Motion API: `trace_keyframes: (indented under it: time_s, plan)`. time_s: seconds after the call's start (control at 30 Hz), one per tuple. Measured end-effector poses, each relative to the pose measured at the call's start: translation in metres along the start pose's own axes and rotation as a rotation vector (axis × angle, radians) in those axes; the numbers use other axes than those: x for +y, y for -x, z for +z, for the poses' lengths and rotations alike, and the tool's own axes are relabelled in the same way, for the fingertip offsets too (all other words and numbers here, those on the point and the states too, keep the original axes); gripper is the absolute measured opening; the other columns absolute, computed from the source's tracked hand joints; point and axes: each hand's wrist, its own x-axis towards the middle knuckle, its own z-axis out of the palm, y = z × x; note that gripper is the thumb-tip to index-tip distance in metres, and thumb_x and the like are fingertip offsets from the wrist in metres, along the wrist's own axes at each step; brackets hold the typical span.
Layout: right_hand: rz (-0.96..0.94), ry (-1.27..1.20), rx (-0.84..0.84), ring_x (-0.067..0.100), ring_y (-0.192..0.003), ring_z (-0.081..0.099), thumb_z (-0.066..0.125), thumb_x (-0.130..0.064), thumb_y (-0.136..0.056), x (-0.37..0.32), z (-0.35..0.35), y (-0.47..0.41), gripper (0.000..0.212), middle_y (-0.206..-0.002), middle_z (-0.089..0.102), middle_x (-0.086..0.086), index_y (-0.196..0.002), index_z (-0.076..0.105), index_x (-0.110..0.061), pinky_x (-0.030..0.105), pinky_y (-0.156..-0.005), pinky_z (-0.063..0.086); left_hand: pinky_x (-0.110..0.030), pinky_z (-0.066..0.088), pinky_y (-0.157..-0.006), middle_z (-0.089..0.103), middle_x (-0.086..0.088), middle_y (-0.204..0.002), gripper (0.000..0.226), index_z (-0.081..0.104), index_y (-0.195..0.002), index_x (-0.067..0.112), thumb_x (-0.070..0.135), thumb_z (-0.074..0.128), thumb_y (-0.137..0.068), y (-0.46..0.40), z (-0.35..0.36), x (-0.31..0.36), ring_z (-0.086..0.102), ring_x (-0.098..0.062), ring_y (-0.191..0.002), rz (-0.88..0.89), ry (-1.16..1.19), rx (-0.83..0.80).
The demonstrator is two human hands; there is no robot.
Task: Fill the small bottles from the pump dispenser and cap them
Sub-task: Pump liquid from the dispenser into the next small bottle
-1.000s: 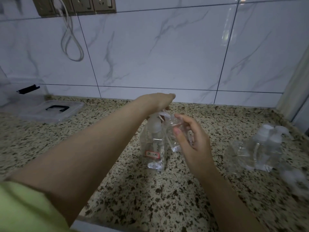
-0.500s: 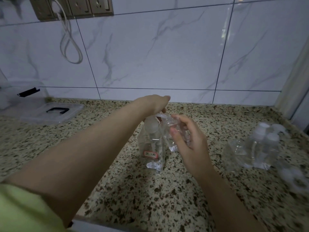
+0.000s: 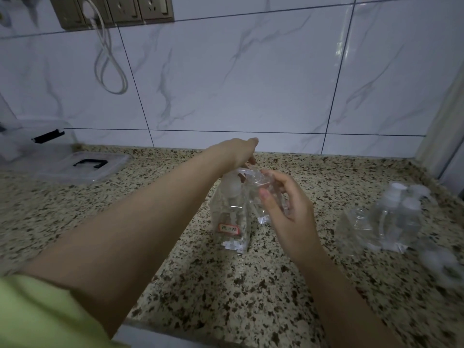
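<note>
A clear pump dispenser (image 3: 232, 217) with a red-edged label stands upright on the speckled counter (image 3: 226, 297). My left hand (image 3: 241, 151) rests on top of its pump head, fingers curled down over it. My right hand (image 3: 286, 204) holds a small clear bottle (image 3: 261, 194) right beside the dispenser, its open mouth up under the spout. Whether liquid is flowing is too blurred to tell. A cluster of small clear bottles with white caps (image 3: 399, 212) stands to the right, with one uncapped bottle (image 3: 359, 219) at its left side.
A clear plastic lid with a black handle (image 3: 82, 165) lies at the back left, beside a clear box (image 3: 37, 139). A white cable (image 3: 108, 59) hangs from wall sockets. Loose white caps (image 3: 437, 259) lie blurred at the right. The counter's front edge runs under my arms.
The view has shifted slightly. My left hand stays on the pump head and my right hand keeps the small bottle under the spout; both have hardly moved.
</note>
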Motion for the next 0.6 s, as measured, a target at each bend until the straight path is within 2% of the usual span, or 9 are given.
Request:
trace_keyframes:
  time_s: [0.1, 0.23, 0.37, 0.47, 0.53, 0.6]
  plan:
    - [-0.013, 0.011, 0.006, -0.002, -0.115, 0.058, 0.058, -0.044, -0.093, 0.0006, 0.0001, 0.0008, 0.044, -0.124, 0.065, -0.008, -0.132, 0.061, -0.024, 0.003, -0.083, 0.045, -0.035, 0.038, -0.083, 0.063, -0.012, -0.121, 0.065, 0.072, -0.107, 0.017, 0.053, 0.018, -0.104, -0.0004, 0.0001, -0.0014, 0.057, -0.027, -0.103, -0.016, 0.015, -0.021]
    - [-0.019, 0.015, 0.001, -0.006, -0.117, 0.057, 0.058, -0.044, -0.094, -0.0001, 0.0008, 0.0007, 0.044, -0.126, 0.064, -0.010, -0.133, 0.061, -0.024, 0.002, -0.083, 0.043, -0.036, 0.038, -0.083, 0.065, -0.009, -0.109, 0.065, 0.072, -0.109, 0.017, 0.052, 0.017, -0.104, -0.0006, 0.0003, -0.0014, 0.055, -0.030, -0.107, -0.026, 0.005, -0.037]
    - [-0.027, 0.025, 0.012, -0.004, -0.116, 0.057, 0.055, -0.048, -0.096, -0.0006, 0.0002, 0.0011, 0.045, -0.125, 0.064, -0.010, -0.134, 0.060, -0.024, 0.002, -0.084, 0.043, -0.033, 0.035, -0.081, 0.066, -0.009, -0.116, 0.065, 0.072, -0.110, 0.017, 0.051, 0.017, -0.105, 0.0004, -0.0003, 0.0007, 0.058, -0.028, -0.107, 0.027, -0.027, 0.008]
    - [-0.026, 0.019, -0.001, -0.001, -0.115, 0.058, 0.057, -0.044, -0.096, -0.0002, 0.0004, 0.0008, 0.043, -0.124, 0.064, -0.007, -0.134, 0.061, -0.023, 0.003, -0.083, 0.045, -0.033, 0.037, -0.080, 0.066, -0.009, -0.109, 0.067, 0.072, -0.110, 0.017, 0.053, 0.016, -0.104, 0.0003, -0.0017, 0.0015, 0.059, -0.029, -0.103, 0.014, -0.050, -0.020]
    - [-0.022, 0.010, 0.003, 0.000, -0.116, 0.059, 0.059, -0.039, -0.100, 0.0006, 0.0002, 0.0006, 0.037, -0.124, 0.064, -0.007, -0.134, 0.060, -0.025, 0.007, -0.085, 0.047, -0.032, 0.038, -0.076, 0.068, -0.007, -0.104, 0.068, 0.073, -0.108, 0.018, 0.056, 0.017, -0.103, 0.0002, -0.0026, 0.0024, 0.061, -0.025, -0.096, 0.019, -0.051, -0.037]
    - [-0.028, 0.013, 0.014, 0.003, -0.118, 0.060, 0.060, -0.040, -0.100, 0.0009, 0.0000, 0.0001, 0.036, -0.124, 0.065, -0.010, -0.133, 0.060, -0.027, 0.013, -0.090, 0.050, -0.030, 0.039, -0.074, 0.069, -0.006, -0.109, 0.068, 0.073, -0.108, 0.019, 0.057, 0.017, -0.103, 0.0003, -0.0034, 0.0029, 0.061, -0.022, -0.096, 0.038, -0.022, -0.030]
